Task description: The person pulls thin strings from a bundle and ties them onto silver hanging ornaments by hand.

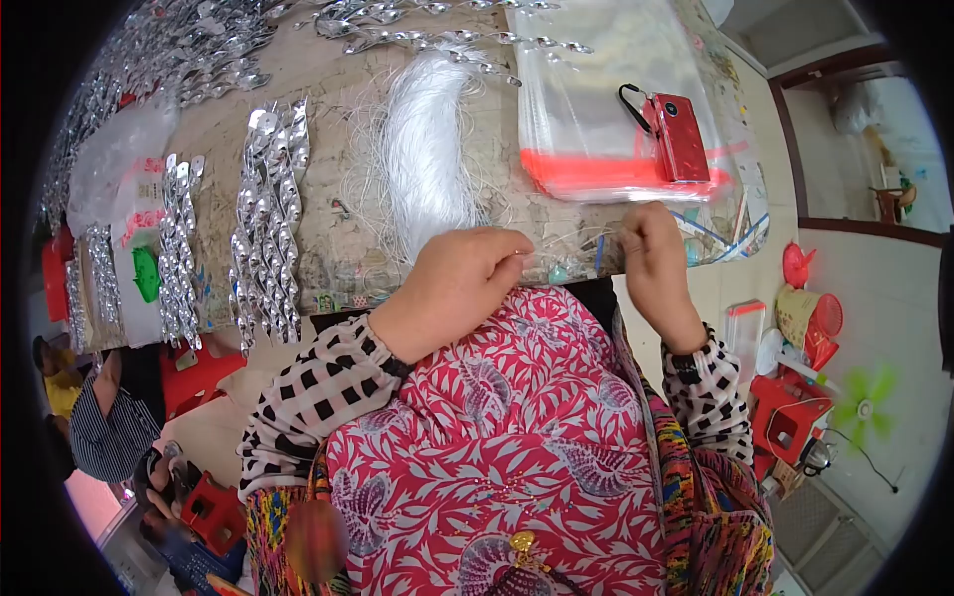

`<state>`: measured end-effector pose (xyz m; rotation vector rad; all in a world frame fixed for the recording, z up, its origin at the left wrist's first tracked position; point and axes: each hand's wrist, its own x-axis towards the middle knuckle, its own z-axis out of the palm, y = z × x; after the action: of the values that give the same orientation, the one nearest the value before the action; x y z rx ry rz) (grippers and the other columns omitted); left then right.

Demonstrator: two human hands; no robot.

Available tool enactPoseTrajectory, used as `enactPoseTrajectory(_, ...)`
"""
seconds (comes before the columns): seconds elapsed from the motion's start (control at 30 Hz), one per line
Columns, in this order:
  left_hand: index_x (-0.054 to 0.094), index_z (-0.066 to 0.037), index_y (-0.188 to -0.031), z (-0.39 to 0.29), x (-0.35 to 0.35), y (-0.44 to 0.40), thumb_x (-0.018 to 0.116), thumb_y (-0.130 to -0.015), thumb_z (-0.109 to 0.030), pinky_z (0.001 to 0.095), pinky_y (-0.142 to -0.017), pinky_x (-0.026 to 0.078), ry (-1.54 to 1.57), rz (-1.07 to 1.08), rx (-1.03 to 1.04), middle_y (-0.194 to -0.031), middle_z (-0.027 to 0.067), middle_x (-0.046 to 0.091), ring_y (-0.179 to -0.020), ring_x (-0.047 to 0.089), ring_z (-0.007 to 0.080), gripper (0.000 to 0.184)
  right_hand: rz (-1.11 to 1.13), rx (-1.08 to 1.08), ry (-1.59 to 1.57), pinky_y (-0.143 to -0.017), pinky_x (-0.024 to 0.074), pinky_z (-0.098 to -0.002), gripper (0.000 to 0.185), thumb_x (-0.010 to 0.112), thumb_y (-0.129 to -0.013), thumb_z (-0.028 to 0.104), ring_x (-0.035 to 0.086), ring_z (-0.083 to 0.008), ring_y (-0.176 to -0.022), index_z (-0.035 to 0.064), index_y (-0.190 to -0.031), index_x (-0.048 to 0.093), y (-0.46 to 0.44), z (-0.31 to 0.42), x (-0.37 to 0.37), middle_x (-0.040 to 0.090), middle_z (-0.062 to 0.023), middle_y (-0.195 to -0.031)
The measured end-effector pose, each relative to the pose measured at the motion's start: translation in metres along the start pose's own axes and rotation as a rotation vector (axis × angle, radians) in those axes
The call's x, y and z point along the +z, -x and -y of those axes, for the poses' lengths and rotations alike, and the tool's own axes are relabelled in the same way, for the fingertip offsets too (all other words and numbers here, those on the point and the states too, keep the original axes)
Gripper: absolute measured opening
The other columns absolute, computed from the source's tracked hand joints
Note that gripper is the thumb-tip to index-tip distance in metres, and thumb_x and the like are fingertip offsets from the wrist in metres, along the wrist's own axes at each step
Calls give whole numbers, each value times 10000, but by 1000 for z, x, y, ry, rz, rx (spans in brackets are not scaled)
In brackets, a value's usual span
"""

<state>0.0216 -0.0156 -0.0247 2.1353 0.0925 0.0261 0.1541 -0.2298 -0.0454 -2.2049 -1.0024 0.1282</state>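
Note:
My left hand (459,283) is closed in a pinch near the table's front edge, beside the lower end of a bundle of white thread (427,149). My right hand (656,260) is closed too, below a stack of clear plastic bags (586,89) with a red-orange edge. A thin thread seems to run between the hands; what the fingertips grip is too small to make out. On the bags lies a red phone (680,137) with a black strap. Twisted silver strips (268,219) lie left of the thread bundle.
More silver strips (189,50) are heaped at the back left, near a crumpled plastic bag (119,149) and a green piece (146,274). Other people (109,417) are at the lower left by red stools (214,512). A green fan (865,407) stands at the right.

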Motion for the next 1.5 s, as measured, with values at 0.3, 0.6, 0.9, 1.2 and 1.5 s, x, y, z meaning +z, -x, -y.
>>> enactPoseTrajectory(0.3,663,-12,-1003,-10,-34,16,621,-881,-140,225,-544,421,430,-51,-334,-673,9,595,-581,516,62,182,119,475,-1362,-737,446,-246,87,550,-940,146,533,-101,-835,60,-937,543,-27,28,-1,568,-32,-968)
enactPoseTrajectory(0.6,637,-1,-1025,-5,-67,58,559,-925,-103,197,-666,453,764,-46,-484,-796,11,624,-721,576,64,163,362,478,-1605,-705,442,-231,88,541,-944,146,545,-95,-778,58,-942,535,-72,77,20,589,-57,-985)
enactPoseTrajectory(0.9,612,14,-1035,-2,-97,81,563,-923,-109,264,-793,464,1006,169,-317,-890,60,646,-819,617,130,174,554,103,-1130,-692,393,-205,137,538,-952,211,499,-61,-743,86,-918,492,-91,154,23,590,-51,-938)
enactPoseTrajectory(1.2,583,-4,-1031,-11,-106,74,536,-954,-188,207,-499,385,1503,87,-412,-713,27,594,-542,461,62,205,525,-171,-794,-792,423,-245,116,482,-974,150,495,-98,-839,44,-934,458,-90,168,26,564,-72,-998)
enactPoseTrajectory(1.5,641,-16,-953,-22,-92,66,619,-885,-93,176,-549,361,1085,-315,-395,-808,-33,611,-620,468,14,105,369,49,-874,-818,424,-256,177,456,-977,154,529,-120,-908,40,-1097,520,-97,150,22,586,-85,-1156)
